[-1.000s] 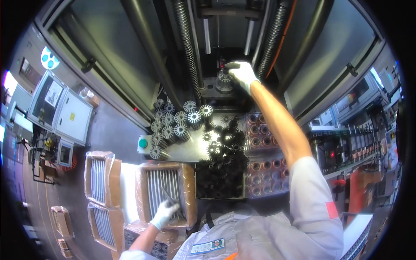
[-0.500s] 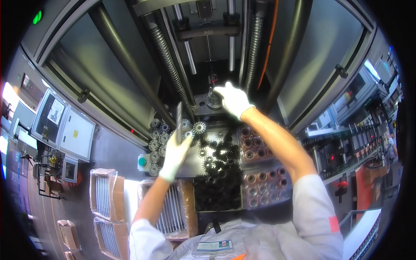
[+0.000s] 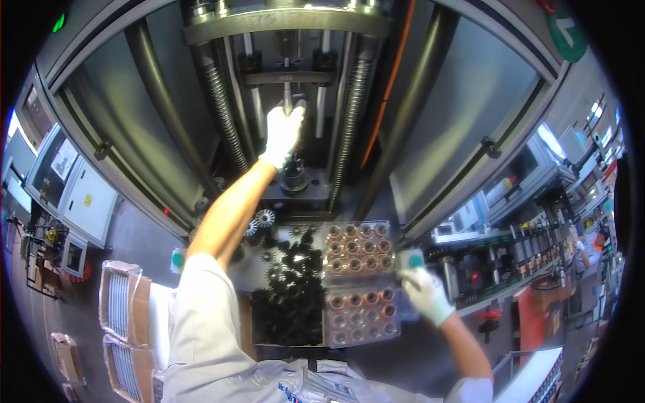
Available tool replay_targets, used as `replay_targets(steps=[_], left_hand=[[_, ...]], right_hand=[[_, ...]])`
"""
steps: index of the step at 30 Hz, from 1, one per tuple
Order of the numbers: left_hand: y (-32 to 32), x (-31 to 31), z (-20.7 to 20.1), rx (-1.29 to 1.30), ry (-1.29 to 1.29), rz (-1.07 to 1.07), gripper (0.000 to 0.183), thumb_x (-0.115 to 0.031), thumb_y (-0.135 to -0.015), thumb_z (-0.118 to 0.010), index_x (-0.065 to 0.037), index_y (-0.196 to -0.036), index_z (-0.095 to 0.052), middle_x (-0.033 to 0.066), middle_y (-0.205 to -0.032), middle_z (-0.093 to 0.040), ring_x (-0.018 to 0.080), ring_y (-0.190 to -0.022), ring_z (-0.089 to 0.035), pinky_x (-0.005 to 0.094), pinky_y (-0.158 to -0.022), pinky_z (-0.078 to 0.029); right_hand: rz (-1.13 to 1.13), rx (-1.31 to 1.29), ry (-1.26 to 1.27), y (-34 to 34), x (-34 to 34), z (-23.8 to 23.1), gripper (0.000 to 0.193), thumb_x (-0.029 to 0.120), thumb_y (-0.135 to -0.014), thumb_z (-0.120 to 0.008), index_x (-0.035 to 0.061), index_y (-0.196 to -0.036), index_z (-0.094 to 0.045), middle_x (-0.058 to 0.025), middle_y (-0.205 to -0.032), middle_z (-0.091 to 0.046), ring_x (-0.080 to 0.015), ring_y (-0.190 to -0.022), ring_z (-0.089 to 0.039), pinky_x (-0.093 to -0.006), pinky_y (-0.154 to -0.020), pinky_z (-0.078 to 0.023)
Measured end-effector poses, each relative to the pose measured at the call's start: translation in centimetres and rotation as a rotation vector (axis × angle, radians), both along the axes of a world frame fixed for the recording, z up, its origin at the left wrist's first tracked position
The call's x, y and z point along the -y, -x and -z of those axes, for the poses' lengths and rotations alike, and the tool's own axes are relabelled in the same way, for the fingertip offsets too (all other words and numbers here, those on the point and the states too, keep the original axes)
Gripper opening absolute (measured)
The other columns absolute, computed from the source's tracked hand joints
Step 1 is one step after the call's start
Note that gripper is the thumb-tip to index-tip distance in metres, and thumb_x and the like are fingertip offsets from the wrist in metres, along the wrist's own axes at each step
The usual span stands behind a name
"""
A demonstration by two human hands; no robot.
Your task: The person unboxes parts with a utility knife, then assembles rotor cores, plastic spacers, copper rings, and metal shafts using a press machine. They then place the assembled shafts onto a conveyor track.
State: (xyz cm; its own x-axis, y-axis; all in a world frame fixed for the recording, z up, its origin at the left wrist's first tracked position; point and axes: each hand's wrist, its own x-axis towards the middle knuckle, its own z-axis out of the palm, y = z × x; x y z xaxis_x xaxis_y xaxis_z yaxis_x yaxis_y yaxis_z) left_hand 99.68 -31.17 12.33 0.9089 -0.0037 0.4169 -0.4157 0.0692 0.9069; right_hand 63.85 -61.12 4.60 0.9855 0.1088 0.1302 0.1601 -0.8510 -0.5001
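My left hand [image 3: 285, 134], in a white glove, reaches deep into the press and is closed around an upright metal shaft [image 3: 287, 97] below the crossbar. Beneath that hand stands a round dark metal fixture [image 3: 293, 178] on the press base. My right hand [image 3: 427, 295], also gloved, is low on the right, beside the trays and just below a box with a green button [image 3: 413, 259]. Its fingers are blurred, and I cannot tell whether they hold anything. Two clear plastic trays [image 3: 326, 281] of copper-coloured rings lie to its left.
Dark toothed discs [image 3: 285, 316] are heaped in front of me, with a few silver toothed discs [image 3: 265, 218] farther back. Cartons of metal shafts [image 3: 121, 302] stand on the left. Thick press columns [image 3: 164, 101] and threaded rods [image 3: 225, 111] flank my left arm.
My left hand has moved forward into the press with the shaft. My right hand has left the fixture and come back to the lower right. The whole view has shifted.
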Motion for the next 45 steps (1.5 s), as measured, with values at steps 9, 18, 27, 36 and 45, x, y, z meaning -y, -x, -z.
replay_targets(steps=[9, 18, 27, 36, 45], left_hand=[[-10.2, -3.1, 2.1, 0.498, -0.493, -0.081, 0.012, -0.015, -0.074, -0.071, -0.012, -0.072, -0.06, 0.0034, -0.058, -0.058, 0.0187, -0.051, -0.06, 0.0324, -0.051, -0.046], [9.8, -3.0, -7.5, -0.003, -0.658, -0.244, 0.085, -0.045, -0.089, -0.07, 0.011, -0.144, -0.038, 0.0312, -0.133, -0.059, 0.0323, -0.127, -0.058, 0.0363, -0.103, -0.047], [39.4, -14.9, 5.2, -0.501, -0.481, 0.0, 0.041, -0.014, -0.098, -0.065, 0.004, -0.134, -0.057, 0.0093, -0.12, -0.068, 0.0146, -0.109, -0.065, 0.0293, -0.097, -0.051], [62.5, -14.2, 5.5, -0.89, 0.036, -0.294, 0.048, -0.024, -0.098, -0.066, 0.005, -0.134, -0.056, 0.0126, -0.113, -0.071, 0.0174, -0.103, -0.067, 0.0312, -0.091, -0.054], [84.6, -21.6, 8.2, -0.73, 0.006, -0.74, 0.045, -0.025, -0.099, -0.065, 0.002, -0.134, -0.057, 0.0095, -0.116, -0.07, 0.0139, -0.106, -0.064, 0.0307, -0.094, -0.052]], right_hand=[[0.095, -0.098, -0.247, 3.4, 2.6, 2.7, 0.02, 0.009, -0.092, -0.067, 0.0039, -0.111, -0.071, -0.0138, -0.094, -0.071, -0.0246, -0.084, -0.069, -0.034, -0.076, -0.053], [0.34, 0.267, -0.36, -3.2, 2.9, -2.7, 0.032, 0.002, -0.095, -0.061, -0.0033, -0.127, -0.062, -0.0144, -0.12, -0.069, -0.0222, -0.108, -0.067, -0.0334, -0.095, -0.051], [-0.042, 0.045, 0.13, -2.9, 6.2, 5.2, 0.023, 0.008, -0.089, -0.059, 0.002, -0.108, -0.069, -0.0216, -0.11, -0.069, -0.0382, -0.101, -0.067, -0.0442, -0.09, -0.053], [-0.269, 0.08, 0.242, -6.6, 6.7, 8.3, 0.032, 0.015, -0.091, -0.058, 0.0018, -0.117, -0.069, -0.0235, -0.109, -0.07, -0.035, -0.104, -0.068, -0.0409, -0.093, -0.053], [-0.381, 0.151, -0.072, -1.1, -5.1, 5.9, 0.042, 0.023, -0.101, -0.053, -0.0008, -0.136, -0.058, -0.0208, -0.136, -0.06, -0.0323, -0.125, -0.057, -0.0379, -0.108, -0.041]])
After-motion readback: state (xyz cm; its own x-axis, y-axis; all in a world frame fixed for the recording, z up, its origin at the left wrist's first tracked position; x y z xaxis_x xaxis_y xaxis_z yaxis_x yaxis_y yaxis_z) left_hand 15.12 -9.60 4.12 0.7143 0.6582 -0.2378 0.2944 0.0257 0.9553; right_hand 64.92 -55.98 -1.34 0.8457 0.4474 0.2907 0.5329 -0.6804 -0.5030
